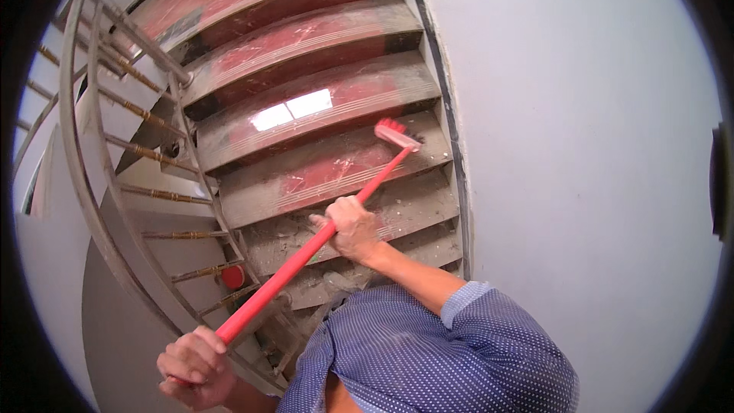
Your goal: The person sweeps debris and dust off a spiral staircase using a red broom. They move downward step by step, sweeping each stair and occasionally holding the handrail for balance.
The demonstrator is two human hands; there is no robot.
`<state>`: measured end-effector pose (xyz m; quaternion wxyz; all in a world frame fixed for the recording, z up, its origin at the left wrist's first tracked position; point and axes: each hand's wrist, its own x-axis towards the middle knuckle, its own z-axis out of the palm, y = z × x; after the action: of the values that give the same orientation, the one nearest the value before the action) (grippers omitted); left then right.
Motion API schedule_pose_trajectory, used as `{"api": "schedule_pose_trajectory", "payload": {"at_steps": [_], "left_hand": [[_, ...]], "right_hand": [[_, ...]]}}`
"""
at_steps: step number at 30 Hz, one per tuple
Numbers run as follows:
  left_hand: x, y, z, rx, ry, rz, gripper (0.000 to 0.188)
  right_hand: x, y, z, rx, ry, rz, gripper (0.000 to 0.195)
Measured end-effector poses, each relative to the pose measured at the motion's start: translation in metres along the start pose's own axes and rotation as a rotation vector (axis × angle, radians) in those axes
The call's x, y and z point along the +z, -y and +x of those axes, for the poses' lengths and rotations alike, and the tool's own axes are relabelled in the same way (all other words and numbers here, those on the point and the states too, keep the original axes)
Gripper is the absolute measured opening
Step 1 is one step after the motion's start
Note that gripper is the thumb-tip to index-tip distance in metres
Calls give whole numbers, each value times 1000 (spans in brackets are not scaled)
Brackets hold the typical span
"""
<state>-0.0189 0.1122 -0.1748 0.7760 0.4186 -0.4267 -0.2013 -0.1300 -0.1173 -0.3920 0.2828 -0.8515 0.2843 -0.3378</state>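
A long-handled broom with a red handle (pixel 289 268) runs diagonally from the lower left to a stair tread. My left hand (pixel 198 364) grips the handle's upper end at the lower left, and my right hand (pixel 351 226) is closed round its middle. The pink broom head (pixel 397 136), with red and dark bristles, is at the right part of a dusty red and grey stair tread (pixel 321 175). Slight blur shows at the head. Dust and small pale bits of debris lie on this tread and on the lower steps.
A metal stair railing (pixel 103 229) with brass-coloured balusters curves along the left. A pale plain wall (pixel 573 126) with a dark skirting strip (pixel 444 80) borders the stairs on the right. More red and grey steps (pixel 321 28) rise ahead. A round red thing (pixel 233 277) shows behind the railing.
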Motion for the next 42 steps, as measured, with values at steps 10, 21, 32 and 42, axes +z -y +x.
{"api": "schedule_pose_trajectory", "payload": {"at_steps": [10, 21, 32, 42], "left_hand": [[79, 148, 78, -175, 214, -50, 32], [121, 98, 54, -142, 53, 70, 44], [110, -35, 5, 122, 68, 193, 51], [90, -75, -28, 230, -66, 392, 64]], "right_hand": [[-8, -208, 23, 73, -37, -246, 24], [-54, -149, 12, 133, -61, -49, 20], [-57, -32, 11, -206, 173, 140, 25], [47, 50, 11, -461, 431, 339, 27]]}}
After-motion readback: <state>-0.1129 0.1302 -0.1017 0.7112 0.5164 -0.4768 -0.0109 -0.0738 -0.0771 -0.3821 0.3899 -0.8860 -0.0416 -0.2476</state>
